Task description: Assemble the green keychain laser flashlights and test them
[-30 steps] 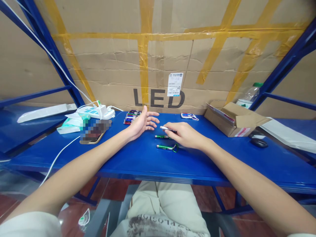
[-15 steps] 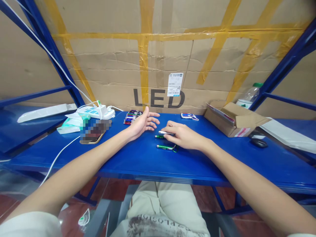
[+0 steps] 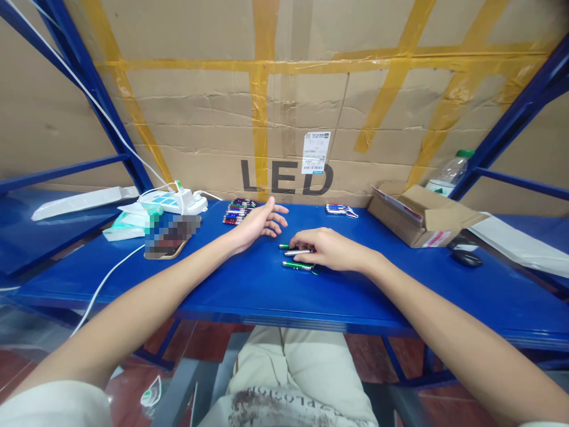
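Note:
My right hand (image 3: 322, 246) is closed on a silver pen-shaped light (image 3: 297, 253), low over the blue table. This light lies between two green ones: one (image 3: 283, 246) partly hidden behind my fingers, the other (image 3: 297, 265) nearer the front edge with a green clip at its right end. My left hand (image 3: 262, 225) is held palm inward with its fingers apart and nothing in it. Just behind its wrist is a row of several coloured lights (image 3: 233, 212), red, blue and dark.
A small bundle of lights (image 3: 340, 210) lies at the back. Rightward are an open cardboard box (image 3: 422, 216), a black mouse (image 3: 466, 258) and a bottle (image 3: 453, 169). Leftward are a phone (image 3: 173, 237), a power strip (image 3: 191, 203) and a white cable (image 3: 104, 281).
My right hand has brought the silver light toward the front edge, from behind the rear green light to between the two green ones. My left hand has barely moved.

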{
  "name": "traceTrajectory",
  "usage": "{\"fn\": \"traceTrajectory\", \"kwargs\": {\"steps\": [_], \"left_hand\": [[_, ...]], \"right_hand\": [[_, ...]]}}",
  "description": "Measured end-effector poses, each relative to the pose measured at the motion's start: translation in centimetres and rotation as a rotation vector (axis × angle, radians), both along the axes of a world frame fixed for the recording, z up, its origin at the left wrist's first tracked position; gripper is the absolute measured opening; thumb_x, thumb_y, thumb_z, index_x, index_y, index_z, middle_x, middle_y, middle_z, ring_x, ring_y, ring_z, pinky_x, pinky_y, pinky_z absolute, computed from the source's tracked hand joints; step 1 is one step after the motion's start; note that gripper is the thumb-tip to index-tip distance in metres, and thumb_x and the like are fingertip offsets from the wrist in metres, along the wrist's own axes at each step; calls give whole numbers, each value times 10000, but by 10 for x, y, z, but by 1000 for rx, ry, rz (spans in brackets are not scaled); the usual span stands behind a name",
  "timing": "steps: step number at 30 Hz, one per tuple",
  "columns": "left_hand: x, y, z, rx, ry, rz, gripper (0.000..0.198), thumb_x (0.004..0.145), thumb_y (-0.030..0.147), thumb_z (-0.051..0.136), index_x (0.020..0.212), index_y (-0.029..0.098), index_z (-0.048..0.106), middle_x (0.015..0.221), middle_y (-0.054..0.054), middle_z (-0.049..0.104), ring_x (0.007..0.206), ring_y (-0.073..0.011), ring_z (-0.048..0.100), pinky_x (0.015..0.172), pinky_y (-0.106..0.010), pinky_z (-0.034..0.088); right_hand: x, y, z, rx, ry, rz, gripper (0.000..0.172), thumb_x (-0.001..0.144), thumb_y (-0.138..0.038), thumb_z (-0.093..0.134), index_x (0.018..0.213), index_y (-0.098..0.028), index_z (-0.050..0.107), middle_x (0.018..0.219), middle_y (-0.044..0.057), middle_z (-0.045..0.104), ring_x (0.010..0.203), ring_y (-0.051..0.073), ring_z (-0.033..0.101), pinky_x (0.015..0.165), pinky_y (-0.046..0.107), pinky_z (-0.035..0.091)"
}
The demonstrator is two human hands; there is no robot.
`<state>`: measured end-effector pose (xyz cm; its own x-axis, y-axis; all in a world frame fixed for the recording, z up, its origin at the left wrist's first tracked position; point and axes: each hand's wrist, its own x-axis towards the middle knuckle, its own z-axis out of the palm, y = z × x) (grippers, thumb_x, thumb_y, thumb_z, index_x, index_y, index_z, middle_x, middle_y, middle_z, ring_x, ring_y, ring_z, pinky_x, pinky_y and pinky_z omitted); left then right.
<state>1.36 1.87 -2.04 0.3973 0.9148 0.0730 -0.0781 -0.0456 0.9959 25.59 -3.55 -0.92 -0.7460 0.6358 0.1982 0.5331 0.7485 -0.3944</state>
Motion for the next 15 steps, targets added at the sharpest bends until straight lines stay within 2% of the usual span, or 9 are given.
{"fn": "traceTrajectory", "kwargs": {"steps": [5,9,15], "left_hand": [[0,1,-1,5,26,6,587,1070,690,565,1148,144,766,922,-100,758,682,-142,669,632,-250,532],[-1,2,-1,15,15,33,544,1085,651,568,1185,149,750,954,-100,760,684,-141,670,634,-254,535],[0,1,-1,14,4,48,509,1115,607,531,1223,156,740,981,-95,755,682,-136,670,629,-245,546]], "right_hand": [[-2,-1,1,23,5,5,201,1055,-373,682,1089,-201,780,892,39,771,759,191,668,735,309,479],[-2,-1,0,79,36,-4,196,1084,-328,622,1047,-198,765,975,65,780,851,209,684,811,334,506],[1,6,-8,185,-15,-2,266,1102,-300,583,1290,-219,754,1211,129,693,1125,288,649,1008,445,521]]}}
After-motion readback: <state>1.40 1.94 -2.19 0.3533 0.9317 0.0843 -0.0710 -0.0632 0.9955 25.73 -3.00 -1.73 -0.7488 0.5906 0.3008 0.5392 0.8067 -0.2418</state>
